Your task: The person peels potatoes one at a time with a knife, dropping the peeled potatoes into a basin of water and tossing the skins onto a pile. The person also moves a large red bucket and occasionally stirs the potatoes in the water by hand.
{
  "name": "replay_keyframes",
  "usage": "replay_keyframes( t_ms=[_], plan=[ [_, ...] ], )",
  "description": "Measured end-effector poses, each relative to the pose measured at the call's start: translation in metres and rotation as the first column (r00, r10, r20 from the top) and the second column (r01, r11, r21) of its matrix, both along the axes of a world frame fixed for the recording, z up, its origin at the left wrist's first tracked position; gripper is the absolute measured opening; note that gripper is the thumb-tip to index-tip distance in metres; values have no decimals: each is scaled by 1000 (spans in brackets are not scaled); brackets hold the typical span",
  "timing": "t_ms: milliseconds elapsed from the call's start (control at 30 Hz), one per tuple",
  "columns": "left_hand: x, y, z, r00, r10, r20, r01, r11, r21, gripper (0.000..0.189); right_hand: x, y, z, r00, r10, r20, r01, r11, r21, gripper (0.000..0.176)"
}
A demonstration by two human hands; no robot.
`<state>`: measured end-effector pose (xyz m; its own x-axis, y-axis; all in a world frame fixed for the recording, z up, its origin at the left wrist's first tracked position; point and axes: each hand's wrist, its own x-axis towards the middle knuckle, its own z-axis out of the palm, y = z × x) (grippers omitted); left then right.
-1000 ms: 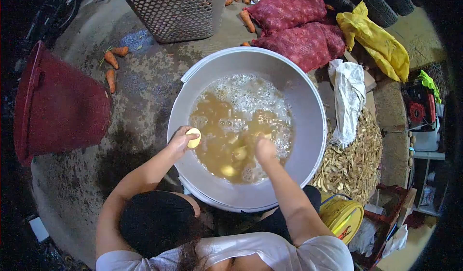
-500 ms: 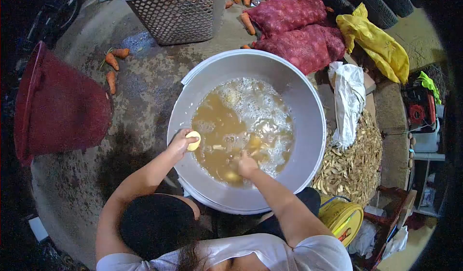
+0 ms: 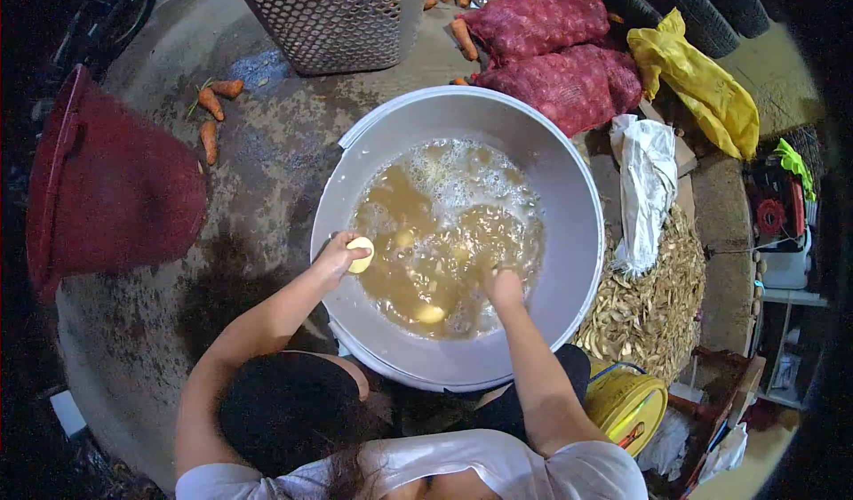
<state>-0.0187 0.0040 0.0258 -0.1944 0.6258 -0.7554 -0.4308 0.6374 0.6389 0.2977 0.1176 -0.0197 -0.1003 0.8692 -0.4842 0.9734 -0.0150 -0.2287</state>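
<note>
Peeled potato (image 3: 360,254): pale yellow, smooth, gripped in the left hand (image 3: 333,260) over the basin's near-left rim.
Basin (image 3: 569,171): large, round, grey, holding murky brown, foamy water (image 3: 409,207).
Floating potato (image 3: 430,313): pale, half-sunk near the water's front edge.

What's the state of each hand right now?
Left hand: closed on a potato at the rim of the basin.
Right hand: fingers dipped in the murky water; grip cannot be told.
</note>
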Motion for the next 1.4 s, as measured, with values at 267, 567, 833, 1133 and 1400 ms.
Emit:
replay_keyframes(
  t_ms=[267, 567, 833, 1133, 1400],
  plan=[
    [1, -2, -19, 1000, -15, -14, 16, 997, 78, 26, -78, -114, -17, 673, 738, 57, -690, 653, -313, 41],
    [-3, -5, -3, 978, -49, 202, 50, 999, 3, 33, -47, -85, -31, 544, 814, 205, -700, 575, -424, 42],
    [5, -2, -6, 979, -142, 145, 122, 983, 137, 34, -34, -45, 44, 826, 406, -390, -539, 770, -341, 63],
    [40, -5, 34, 608, -548, -574, 781, 542, 310, 53, -76, -30, 53, 355, -867, -350, -271, 263, -926, 32],
    [36, -13, 49, 376, -689, -620, 846, 527, -74, 80, -111, -38, 70, 515, -769, -379, -208, 316, -926, 36]
  ],
)
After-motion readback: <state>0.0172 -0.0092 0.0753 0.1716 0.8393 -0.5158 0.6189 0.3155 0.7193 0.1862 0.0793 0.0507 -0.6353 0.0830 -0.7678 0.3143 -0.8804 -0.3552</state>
